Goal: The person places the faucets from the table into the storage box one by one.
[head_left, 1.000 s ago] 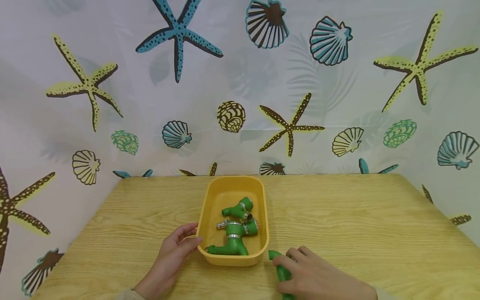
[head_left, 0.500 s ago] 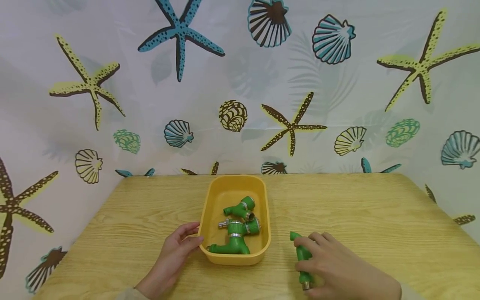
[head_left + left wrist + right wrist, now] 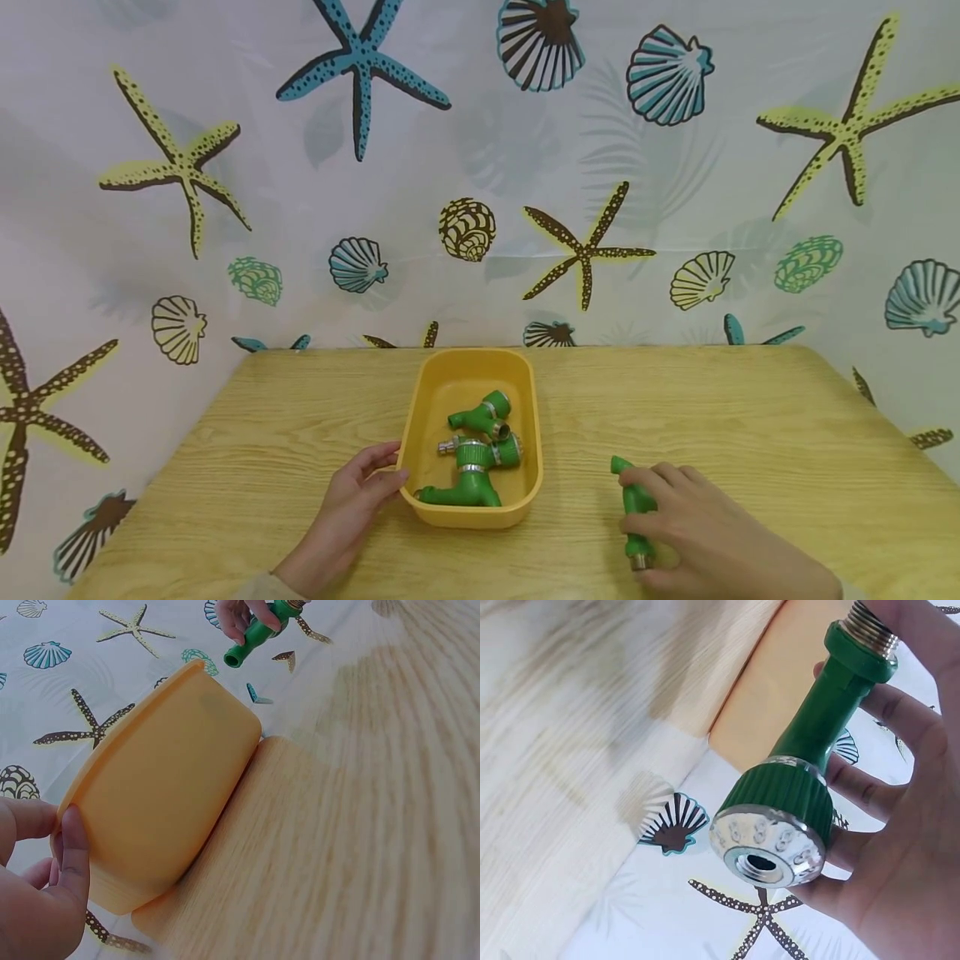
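A yellow plastic bin [image 3: 535,433] stands on the table, with green plastic faucets in it. One smaller faucet [image 3: 477,418] lies toward the back, and a larger double-headed faucet [image 3: 472,479] lies in front of it. My left hand [image 3: 352,504] pinches the bin's rim at its near left side, thumb outside, as the left wrist view also shows. Right of the bin, my right hand [image 3: 686,521] holds another green faucet [image 3: 810,735] between thumb and fingers. Its threaded metal end points toward me. In the right wrist view its chrome-ringed head [image 3: 769,840] shows.
The wood-grain table [image 3: 300,400] extends on both sides of the bin. A white curtain [image 3: 420,167] printed with starfish and shells encloses the table at the back and sides.
My right hand has moved the held faucet rightward, away from the bin, and its threaded end has come into view. The left hand keeps its hold on the rim.
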Tool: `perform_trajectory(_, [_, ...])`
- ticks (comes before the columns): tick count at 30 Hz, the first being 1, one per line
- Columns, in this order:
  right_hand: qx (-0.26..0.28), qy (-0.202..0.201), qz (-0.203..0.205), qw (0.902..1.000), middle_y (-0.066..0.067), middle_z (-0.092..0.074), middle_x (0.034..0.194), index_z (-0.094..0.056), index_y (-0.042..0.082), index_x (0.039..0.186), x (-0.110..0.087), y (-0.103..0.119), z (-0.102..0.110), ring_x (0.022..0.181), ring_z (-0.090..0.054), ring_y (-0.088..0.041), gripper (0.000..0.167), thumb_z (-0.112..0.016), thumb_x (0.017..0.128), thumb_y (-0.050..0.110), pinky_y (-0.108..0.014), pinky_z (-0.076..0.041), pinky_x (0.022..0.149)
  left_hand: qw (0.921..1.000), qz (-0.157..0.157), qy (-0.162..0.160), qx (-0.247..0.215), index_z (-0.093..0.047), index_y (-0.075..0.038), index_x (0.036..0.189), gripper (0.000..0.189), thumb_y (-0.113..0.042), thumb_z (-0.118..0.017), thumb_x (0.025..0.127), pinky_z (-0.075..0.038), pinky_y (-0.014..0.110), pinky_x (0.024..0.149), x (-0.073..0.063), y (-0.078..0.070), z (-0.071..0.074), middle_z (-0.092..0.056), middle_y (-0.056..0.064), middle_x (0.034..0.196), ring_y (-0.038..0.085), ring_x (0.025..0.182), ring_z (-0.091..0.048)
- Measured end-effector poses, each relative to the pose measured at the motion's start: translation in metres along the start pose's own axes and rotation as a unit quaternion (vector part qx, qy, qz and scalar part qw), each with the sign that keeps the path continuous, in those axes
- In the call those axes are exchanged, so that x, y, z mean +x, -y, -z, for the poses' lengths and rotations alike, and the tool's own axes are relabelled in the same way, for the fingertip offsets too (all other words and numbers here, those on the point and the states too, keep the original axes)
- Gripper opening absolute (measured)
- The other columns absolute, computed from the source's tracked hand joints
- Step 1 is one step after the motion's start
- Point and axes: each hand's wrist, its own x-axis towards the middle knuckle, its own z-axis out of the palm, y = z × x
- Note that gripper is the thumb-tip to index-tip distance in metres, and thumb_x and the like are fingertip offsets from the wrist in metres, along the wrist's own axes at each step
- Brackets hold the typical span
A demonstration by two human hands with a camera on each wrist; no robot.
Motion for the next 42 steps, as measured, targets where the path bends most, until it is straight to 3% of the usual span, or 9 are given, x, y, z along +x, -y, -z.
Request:
perform_trajectory(3, [-0.022, -0.062, 0.029, 0.9974, -0.004, -0.052, 0.126, -0.069, 0.036, 0.102, -0.001, -0.004, -0.002, 0.101, -0.051, -0.022, 0.026, -0.073, 0.08, 0.049, -0.047, -0.048, 0.075, 1.0, -0.002, 0.002, -0.001, -0.05, 0.008, 0.13, 0.045, 0.002, -0.064, 0.089, -0.051, 0.025, 0.076, 0.0, 0.0, 0.0, -0.049, 0.013, 0.114, 0.018, 0.093, -0.056])
perform_trajectory(6, [-0.048, -0.131, 0.062, 0.9882, -0.005, -0.053, 0.122, -0.071, 0.033, 0.095, -0.002, -0.009, -0.003, 0.095, -0.052, -0.021, 0.028, -0.079, 0.074, 0.049, -0.045, -0.049, 0.07, 1.0, -0.002, 0.002, 0.001, -0.05, 0.007, 0.13, 0.044, 0.002, -0.064, 0.089, -0.051, 0.025, 0.076, 0.0, 0.0, 0.001, -0.049, 0.013, 0.114, 0.018, 0.093, -0.056])
perform_trajectory(9, [-0.056, -0.158, 0.074, 0.9831, -0.005, -0.053, 0.121, -0.071, 0.032, 0.093, -0.001, -0.012, -0.002, 0.093, -0.053, -0.02, 0.029, -0.082, 0.071, 0.048, -0.045, -0.05, 0.069, 1.0, 0.0, 0.0, 0.006, -0.05, 0.007, 0.131, 0.044, 0.001, -0.064, 0.089, -0.051, 0.025, 0.076, 0.0, -0.001, 0.0, -0.049, 0.013, 0.115, 0.018, 0.093, -0.056])
perform_trajectory(22, [-0.067, -0.204, 0.08, 0.9734, -0.007, -0.055, 0.118, -0.069, 0.031, 0.088, -0.003, -0.018, 0.005, 0.093, -0.056, -0.023, 0.03, -0.085, 0.067, 0.044, -0.043, -0.051, 0.066, 0.9999, 0.015, 0.001, 0.009, -0.05, 0.005, 0.131, 0.043, 0.0, -0.064, 0.09, -0.052, 0.025, 0.078, 0.0, -0.002, 0.0, -0.049, 0.014, 0.117, 0.019, 0.095, -0.056])
perform_trajectory(27, [-0.069, -0.205, 0.084, 0.9727, -0.007, -0.055, 0.118, -0.07, 0.03, 0.091, -0.002, -0.019, 0.009, 0.093, -0.055, -0.023, 0.028, -0.081, 0.072, 0.048, -0.043, -0.051, 0.066, 0.9999, 0.013, 0.002, 0.005, -0.05, 0.005, 0.131, 0.044, 0.0, -0.064, 0.09, -0.052, 0.025, 0.078, 0.0, -0.002, 0.0, -0.048, 0.014, 0.117, 0.019, 0.095, -0.056])
perform_trajectory(31, [-0.066, -0.21, 0.089, 0.9715, -0.007, -0.056, 0.118, -0.069, 0.03, 0.092, 0.0, -0.019, 0.012, 0.094, -0.056, -0.023, 0.026, -0.067, 0.084, 0.055, -0.044, -0.051, 0.067, 0.9999, 0.012, 0.002, 0.002, -0.05, 0.006, 0.131, 0.044, 0.0, -0.065, 0.089, -0.052, 0.024, 0.078, 0.0, -0.002, 0.0, -0.048, 0.014, 0.116, 0.019, 0.095, -0.056])
perform_trajectory(36, [-0.064, -0.219, 0.09, 0.9694, -0.007, -0.056, 0.117, -0.07, 0.03, 0.092, 0.004, -0.019, 0.016, 0.094, -0.056, -0.024, 0.039, -0.044, 0.093, 0.059, -0.044, -0.051, 0.067, 0.9999, 0.009, 0.005, 0.005, -0.05, 0.006, 0.131, 0.044, -0.001, -0.064, 0.09, -0.052, 0.024, 0.078, 0.0, -0.001, 0.001, -0.048, 0.015, 0.117, 0.019, 0.095, -0.056])
perform_trajectory(42, [-0.066, -0.231, 0.095, 0.9661, -0.007, -0.056, 0.117, -0.07, 0.03, 0.093, 0.007, -0.018, 0.019, 0.093, -0.057, -0.025, 0.041, -0.039, 0.095, 0.057, -0.045, -0.051, 0.067, 0.9999, 0.013, 0.004, 0.006, -0.05, 0.005, 0.131, 0.044, -0.001, -0.064, 0.09, -0.052, 0.025, 0.079, 0.0, -0.002, 0.0, -0.048, 0.015, 0.118, 0.019, 0.096, -0.056])
